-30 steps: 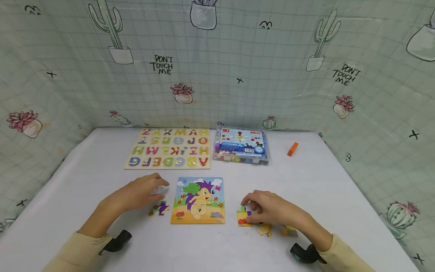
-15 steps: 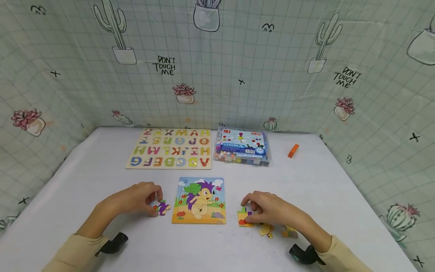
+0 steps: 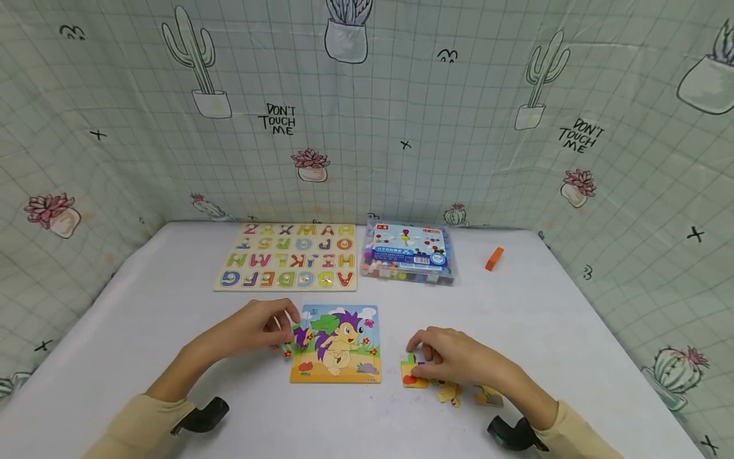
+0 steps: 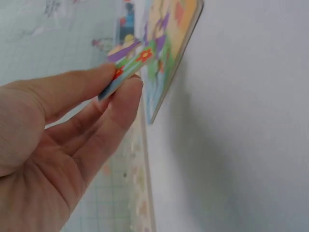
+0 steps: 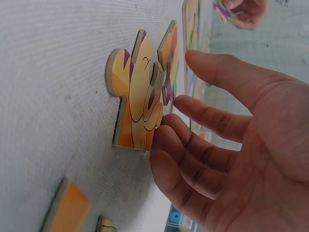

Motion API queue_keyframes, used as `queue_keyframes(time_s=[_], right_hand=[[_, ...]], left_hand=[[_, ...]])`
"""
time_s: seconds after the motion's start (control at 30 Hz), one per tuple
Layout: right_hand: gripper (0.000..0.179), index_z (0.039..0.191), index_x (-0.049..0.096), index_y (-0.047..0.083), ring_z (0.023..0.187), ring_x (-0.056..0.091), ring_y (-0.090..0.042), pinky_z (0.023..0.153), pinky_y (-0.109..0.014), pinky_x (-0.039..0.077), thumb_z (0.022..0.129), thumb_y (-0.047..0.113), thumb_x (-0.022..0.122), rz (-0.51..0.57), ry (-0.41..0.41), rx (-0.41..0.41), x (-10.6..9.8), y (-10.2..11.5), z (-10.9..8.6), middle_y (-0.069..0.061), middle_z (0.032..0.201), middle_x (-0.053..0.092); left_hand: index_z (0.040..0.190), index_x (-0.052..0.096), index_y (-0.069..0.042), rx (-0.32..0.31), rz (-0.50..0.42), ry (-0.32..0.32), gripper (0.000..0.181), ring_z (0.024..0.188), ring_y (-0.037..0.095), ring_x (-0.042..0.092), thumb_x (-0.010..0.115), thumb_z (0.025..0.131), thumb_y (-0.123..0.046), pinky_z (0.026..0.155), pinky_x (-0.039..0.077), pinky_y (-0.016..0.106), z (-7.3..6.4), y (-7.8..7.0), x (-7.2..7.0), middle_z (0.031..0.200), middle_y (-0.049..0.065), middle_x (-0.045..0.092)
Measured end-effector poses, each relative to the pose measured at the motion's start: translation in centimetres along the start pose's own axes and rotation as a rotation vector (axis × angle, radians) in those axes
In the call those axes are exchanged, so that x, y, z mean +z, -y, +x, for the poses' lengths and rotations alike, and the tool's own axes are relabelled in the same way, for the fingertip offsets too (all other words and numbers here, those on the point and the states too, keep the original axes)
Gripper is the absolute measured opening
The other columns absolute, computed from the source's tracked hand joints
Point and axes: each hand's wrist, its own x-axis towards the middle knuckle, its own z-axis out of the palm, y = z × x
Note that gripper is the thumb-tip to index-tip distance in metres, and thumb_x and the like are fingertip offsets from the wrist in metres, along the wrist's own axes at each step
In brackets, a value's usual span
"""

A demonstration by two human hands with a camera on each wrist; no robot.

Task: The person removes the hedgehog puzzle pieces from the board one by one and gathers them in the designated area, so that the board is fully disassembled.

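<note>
Between thumb and fingertips my left hand (image 3: 255,328) pinches a jigsaw piece (image 4: 128,67) printed with purple, green and red flowers. The piece overlaps the left edge of the hedgehog puzzle board (image 3: 338,375) in the head view and is tilted in the left wrist view. To the right of the board my right hand (image 3: 464,354) hovers low over loose jigsaw pieces, its fingers loosely bent and nothing between them. A yellow jigsaw piece (image 5: 140,106) lies just by its fingertips. Beyond that is an orange, red and green piece (image 3: 411,376), partly covered by the hand in the head view.
Behind the board lie a wooden alphabet board (image 3: 285,261) and a clear plastic box of coloured parts (image 3: 408,252). A small orange block (image 3: 494,259) is at the back right. Another jigsaw piece (image 3: 489,396) lies beneath the right forearm. A patterned cloth (image 3: 367,127) hangs behind the table.
My left hand came down to the jigsaw piece left of the board, took hold of it, and moved it up and right to the board's edge. The right hand has stayed in place.
</note>
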Motion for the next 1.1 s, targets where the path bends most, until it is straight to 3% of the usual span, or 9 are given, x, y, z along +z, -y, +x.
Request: queue_keyframes(time_s=[0.17, 0.33, 0.57, 0.7, 0.93, 1.1], right_hand=[[0.036, 0.113, 0.065, 0.015, 0.065, 0.047, -0.004, 0.059, -0.020, 0.039, 0.089, 0.042, 0.070, -0.003, -0.002, -0.001, 0.0, -0.1, 0.1, 0.004, 0.080, 0.054], [0.035, 0.113, 0.064, 0.015, 0.066, 0.047, -0.004, 0.059, -0.020, 0.040, 0.089, 0.041, 0.070, 0.000, -0.003, 0.002, 0.1, -0.2, 0.1, 0.004, 0.080, 0.055], [0.035, 0.112, 0.064, 0.016, 0.066, 0.047, -0.004, 0.059, -0.020, 0.039, 0.090, 0.041, 0.069, 0.003, -0.009, -0.004, 0.1, -0.3, 0.2, 0.005, 0.080, 0.054], [0.035, 0.112, 0.064, 0.015, 0.065, 0.046, -0.004, 0.059, -0.020, 0.039, 0.090, 0.041, 0.069, 0.008, -0.014, -0.006, 0.2, -0.3, 0.1, 0.005, 0.080, 0.054], [0.035, 0.113, 0.064, 0.016, 0.066, 0.047, -0.004, 0.060, -0.020, 0.040, 0.090, 0.042, 0.068, 0.016, -0.014, -0.011, 0.3, -0.5, 0.0, 0.006, 0.081, 0.053], [0.035, 0.114, 0.063, 0.018, 0.067, 0.048, -0.004, 0.060, -0.020, 0.040, 0.090, 0.043, 0.068, 0.022, -0.010, 0.004, 0.1, -0.6, -0.1, 0.006, 0.082, 0.054]], left_hand=[[0.115, 0.058, 0.004, -0.008, -0.038, -0.010, 0.024, 0.068, 0.015, 0.067, 0.064, 0.092, -0.002, 0.063, 0.058, 0.022, 1.2, -0.1, 1.4, 0.085, 0.007, 0.066], [0.114, 0.064, 0.003, 0.008, 0.033, -0.006, 0.021, 0.070, 0.010, 0.063, 0.062, 0.093, -0.001, 0.063, 0.056, 0.020, 2.1, -0.2, 2.0, 0.088, 0.007, 0.067], [0.111, 0.071, -0.002, 0.088, 0.133, -0.020, 0.020, 0.078, 0.008, 0.054, 0.058, 0.096, -0.002, 0.066, 0.049, 0.018, 3.2, -0.3, 2.7, 0.105, 0.009, 0.071], [0.110, 0.071, -0.004, 0.113, 0.268, -0.043, 0.019, 0.082, 0.008, 0.054, 0.063, 0.093, -0.004, 0.072, 0.050, 0.020, 3.7, -0.5, 3.3, 0.101, 0.005, 0.069], [0.104, 0.075, -0.012, 0.066, 0.620, -0.159, 0.018, 0.086, 0.013, 0.056, 0.074, 0.087, -0.016, 0.076, 0.055, 0.029, 2.8, -2.4, 4.8, 0.098, 0.002, 0.064], [0.114, 0.073, -0.009, 0.013, 0.727, -0.070, 0.030, 0.099, 0.022, 0.067, 0.068, 0.092, -0.029, 0.086, 0.057, 0.038, 1.1, -4.2, 6.3, 0.112, 0.007, 0.071]])
